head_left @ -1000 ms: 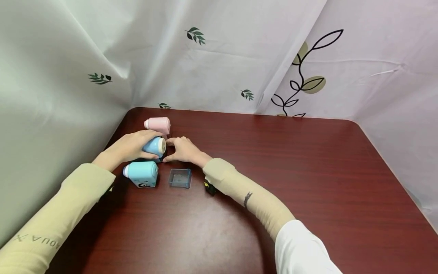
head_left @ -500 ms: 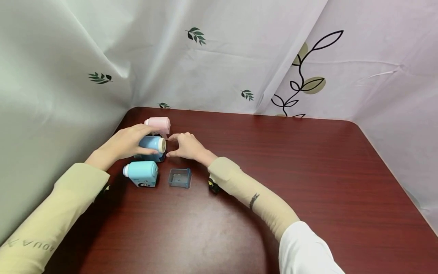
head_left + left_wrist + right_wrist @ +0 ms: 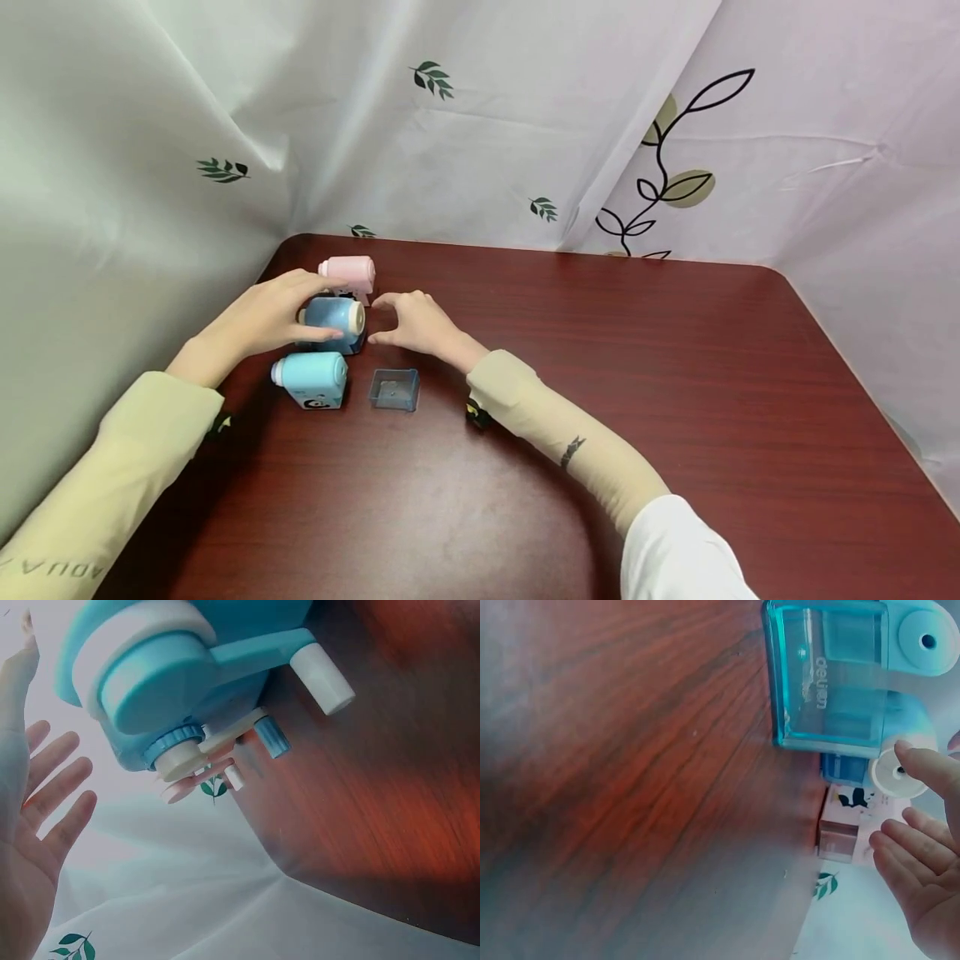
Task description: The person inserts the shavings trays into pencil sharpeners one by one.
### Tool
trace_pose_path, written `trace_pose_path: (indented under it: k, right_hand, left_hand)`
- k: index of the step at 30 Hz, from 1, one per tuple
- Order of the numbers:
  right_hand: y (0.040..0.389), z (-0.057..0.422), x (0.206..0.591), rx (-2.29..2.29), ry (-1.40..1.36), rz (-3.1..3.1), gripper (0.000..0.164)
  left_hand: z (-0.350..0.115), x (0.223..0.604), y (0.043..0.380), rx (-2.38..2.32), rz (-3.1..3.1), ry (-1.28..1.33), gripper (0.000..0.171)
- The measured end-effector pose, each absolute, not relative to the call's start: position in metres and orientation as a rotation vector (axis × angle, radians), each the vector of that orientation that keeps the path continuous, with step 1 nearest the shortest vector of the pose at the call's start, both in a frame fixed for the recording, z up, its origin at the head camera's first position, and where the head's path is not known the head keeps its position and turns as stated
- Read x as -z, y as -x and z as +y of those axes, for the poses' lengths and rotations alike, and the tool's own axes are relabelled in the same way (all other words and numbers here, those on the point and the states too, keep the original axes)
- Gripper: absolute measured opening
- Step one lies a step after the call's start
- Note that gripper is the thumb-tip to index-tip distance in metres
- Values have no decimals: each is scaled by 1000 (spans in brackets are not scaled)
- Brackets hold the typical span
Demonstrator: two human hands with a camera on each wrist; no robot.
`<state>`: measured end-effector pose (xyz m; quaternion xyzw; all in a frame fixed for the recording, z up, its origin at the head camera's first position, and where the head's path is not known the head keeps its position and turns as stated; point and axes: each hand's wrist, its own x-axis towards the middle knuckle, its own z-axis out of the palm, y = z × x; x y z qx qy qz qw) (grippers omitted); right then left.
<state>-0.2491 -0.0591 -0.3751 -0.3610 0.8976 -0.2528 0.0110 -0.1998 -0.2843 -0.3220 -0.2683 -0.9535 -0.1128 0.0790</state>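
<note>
Two hands, one blue crank sharpener (image 3: 327,314) between them. I read the left hand (image 3: 273,310) as wide: thumb on the near side, fingers arched over the far side; whether skin meets plastic I cannot tell. Right hand (image 3: 416,321) also spread, just off the sharpener's right end, holding nothing. Sharpeners: three, in a near-to-far row at the table's left. Turquoise crank sharpener (image 3: 311,375) nearest, blue in the middle, pink crank sharpener (image 3: 350,271) farthest. My left wrist view gives three cranks (image 3: 255,657). One clear bluish tray (image 3: 393,392) lies right of the turquoise one, apart. Red-brown table (image 3: 675,375) beneath; leaf-printed curtain (image 3: 480,150) beyond.
</note>
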Motion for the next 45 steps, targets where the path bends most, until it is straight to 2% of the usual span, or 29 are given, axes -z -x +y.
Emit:
trace_pose_path:
  k: [22, 30, 45]
  right_hand:
    - [215, -44, 369, 907, 1165, 2785, 52]
    - [201, -37, 370, 944, 1147, 2772, 51]
    - [176, -27, 367, 880, 1073, 2780, 58]
  left_hand:
    - [-276, 328, 171, 395, -2690, 945, 67]
    - [-280, 336, 157, 401, -2700, 923, 73]
    - [-274, 350, 143, 332, -2657, 1018, 78]
